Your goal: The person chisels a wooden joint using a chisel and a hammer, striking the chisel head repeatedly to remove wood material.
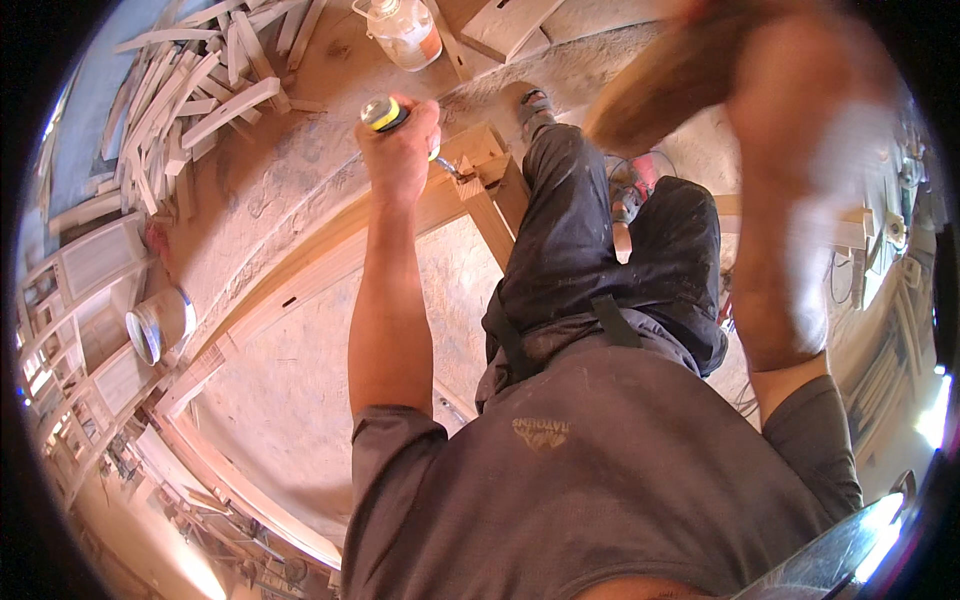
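My left hand point(402, 150) is closed around the handle of a chisel point(382, 113), which has a yellow and black grip. Its metal blade points down to the right, with the tip at a notch in the corner of a wooden frame point(487, 222). Small wood chips lie around the notch. Raised high on the right and smeared by motion, my right hand point(810, 75) grips a thick block of wood point(665, 85). Its fingers are blurred. The block is well apart from the chisel.
Offcuts of wood point(200, 100) are heaped at the far left. A clear plastic jug point(404, 35) stands beyond my left hand, and a white bucket point(160, 325) lies on its side at left. My sandalled feet point(535, 105) are beside the frame. A red tool point(645, 172) sits behind my knee.
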`<state>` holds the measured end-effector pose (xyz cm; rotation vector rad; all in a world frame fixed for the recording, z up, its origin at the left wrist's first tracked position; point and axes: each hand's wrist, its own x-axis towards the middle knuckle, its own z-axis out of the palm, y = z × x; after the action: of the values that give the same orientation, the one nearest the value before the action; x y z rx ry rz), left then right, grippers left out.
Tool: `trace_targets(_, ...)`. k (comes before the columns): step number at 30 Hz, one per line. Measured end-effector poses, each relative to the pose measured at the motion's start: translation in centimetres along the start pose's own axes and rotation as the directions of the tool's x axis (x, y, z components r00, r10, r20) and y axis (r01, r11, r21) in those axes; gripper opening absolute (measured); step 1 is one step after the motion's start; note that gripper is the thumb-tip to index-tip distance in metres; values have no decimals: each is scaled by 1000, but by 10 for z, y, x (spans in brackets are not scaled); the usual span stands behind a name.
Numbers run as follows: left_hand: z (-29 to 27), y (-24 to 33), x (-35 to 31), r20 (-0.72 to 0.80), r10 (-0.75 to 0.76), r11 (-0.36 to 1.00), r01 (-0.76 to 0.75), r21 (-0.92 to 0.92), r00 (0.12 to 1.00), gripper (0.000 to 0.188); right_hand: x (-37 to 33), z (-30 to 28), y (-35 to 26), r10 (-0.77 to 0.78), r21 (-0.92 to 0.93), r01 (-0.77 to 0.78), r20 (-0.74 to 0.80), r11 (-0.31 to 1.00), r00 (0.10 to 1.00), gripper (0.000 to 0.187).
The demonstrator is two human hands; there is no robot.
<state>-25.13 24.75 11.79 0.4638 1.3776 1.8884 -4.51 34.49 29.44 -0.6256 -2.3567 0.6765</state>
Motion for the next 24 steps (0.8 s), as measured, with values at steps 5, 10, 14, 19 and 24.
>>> trace_targets(5,1,-2,-2,-42,-14,992,19,124,999,19,4,42,37,104,-237,1,428,972,898,24)
trace_targets(10,1,-6,-2,13,-14,992,12,123,1000,22,18,12,10,-67,-87,70,35,994,997,29)
trace_targets(14,-1,-4,-4,11,-16,994,15,110,1000,20,19,18,-1,-35,-39,34,-31,999,999,31)
trace_targets(19,6,4,-7,33,13,989,-17,144,999,17,-3,34,30,171,-200,-79,498,977,850,31)
trace_targets(24,-22,4,-27,64,105,994,-103,-35,992,20,-78,12,52,518,-112,-525,426,844,742,36)
